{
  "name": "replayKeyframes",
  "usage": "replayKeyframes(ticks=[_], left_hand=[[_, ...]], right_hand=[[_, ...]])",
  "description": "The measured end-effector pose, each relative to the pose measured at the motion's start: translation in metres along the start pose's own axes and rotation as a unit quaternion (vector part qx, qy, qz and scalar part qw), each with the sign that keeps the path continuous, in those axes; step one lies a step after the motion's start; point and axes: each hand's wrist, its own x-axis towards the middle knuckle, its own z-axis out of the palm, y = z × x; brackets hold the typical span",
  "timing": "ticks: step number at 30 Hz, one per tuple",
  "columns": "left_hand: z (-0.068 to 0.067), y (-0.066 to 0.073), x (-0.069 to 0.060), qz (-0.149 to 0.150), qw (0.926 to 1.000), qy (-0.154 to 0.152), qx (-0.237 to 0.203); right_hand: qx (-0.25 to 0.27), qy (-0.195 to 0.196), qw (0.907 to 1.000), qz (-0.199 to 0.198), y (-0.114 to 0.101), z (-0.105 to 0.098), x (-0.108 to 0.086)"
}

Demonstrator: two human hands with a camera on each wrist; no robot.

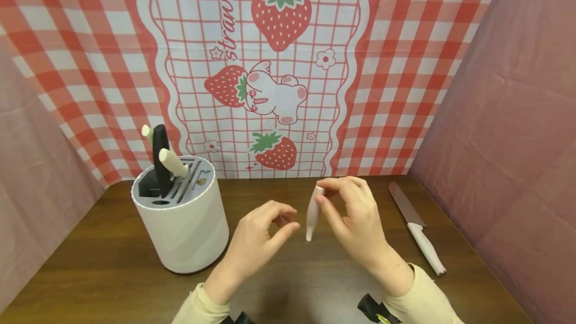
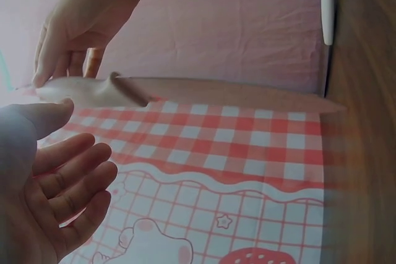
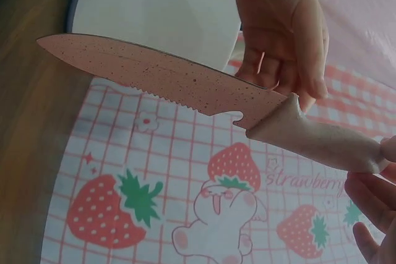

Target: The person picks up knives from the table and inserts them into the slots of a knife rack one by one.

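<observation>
My right hand [image 1: 355, 214] pinches the end of a white knife handle, so the knife [image 1: 313, 214] hangs with its blade downward. In the right wrist view, this knife [image 3: 167, 81] shows a speckled pinkish blade with a partly serrated edge and a notch near the handle. The right fingers [image 3: 371, 199] hold only the butt of the handle. To the left of the knife, my left hand [image 1: 261, 234] is held with loosely bent fingers, apart from it. The left wrist view shows the left palm [image 2: 59, 196] facing the handle, holding nothing.
A white knife block [image 1: 189, 234] stands on the left of the brown wooden table [image 1: 274, 284]. A black handle [image 1: 160, 154] and two cream handles stick out of its slotted top. Another white-handled knife [image 1: 425, 246] lies at the right. A strawberry-print cloth [image 1: 279, 144] hangs behind.
</observation>
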Motion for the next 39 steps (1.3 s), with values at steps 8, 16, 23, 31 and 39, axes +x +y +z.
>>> replayKeyframes(ticks=[8, 16, 23, 31, 39], left_hand=[[0.004, 0.0, -0.001, -0.006, 0.9999, -0.003, -0.011], [0.008, 0.002, -0.003, -0.001, 0.9997, -0.012, -0.02], [0.01, 0.001, -0.004, 0.003, 0.9997, -0.01, -0.024], [0.009, 0.001, -0.005, 0.001, 0.9997, -0.006, -0.022], [0.008, 0.0, -0.006, 0.004, 0.9999, 0.007, -0.014]], right_hand=[[0.033, 0.0, 0.9995, -0.002, -0.007, 0.007, 0.001], [0.051, 0.004, 0.9987, -0.009, -0.012, 0.011, 0.001], [0.052, 0.008, 0.9985, -0.016, -0.013, 0.012, 0.001], [0.065, 0.004, 0.9978, -0.016, -0.014, 0.013, 0.002], [0.059, 0.01, 0.9979, -0.022, -0.014, 0.012, 0.003]])
